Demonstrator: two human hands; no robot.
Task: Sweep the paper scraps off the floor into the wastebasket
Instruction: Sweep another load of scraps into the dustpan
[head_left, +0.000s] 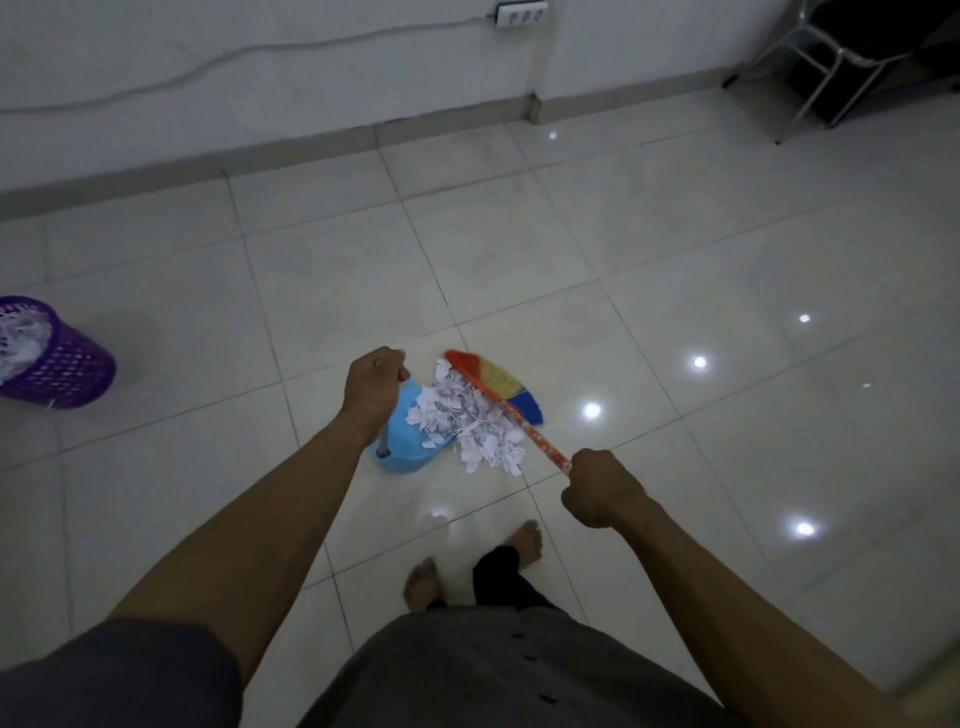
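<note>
A heap of white paper scraps (475, 423) lies on the tiled floor, partly inside a light blue dustpan (410, 452). My left hand (373, 382) grips the dustpan's upright handle (383, 444). My right hand (597, 488) grips the orange patterned handle of a broom (524, 423). The broom's rainbow bristles (506, 387) lie against the far right side of the heap. A purple mesh wastebasket (62, 358) with white scraps inside stands at the far left.
My bare feet (423, 582) stand just behind the heap. A wall with a skirting board (260, 156) runs across the back, with a power strip (521, 13) and a cable. A metal chair frame (826, 67) stands at the back right.
</note>
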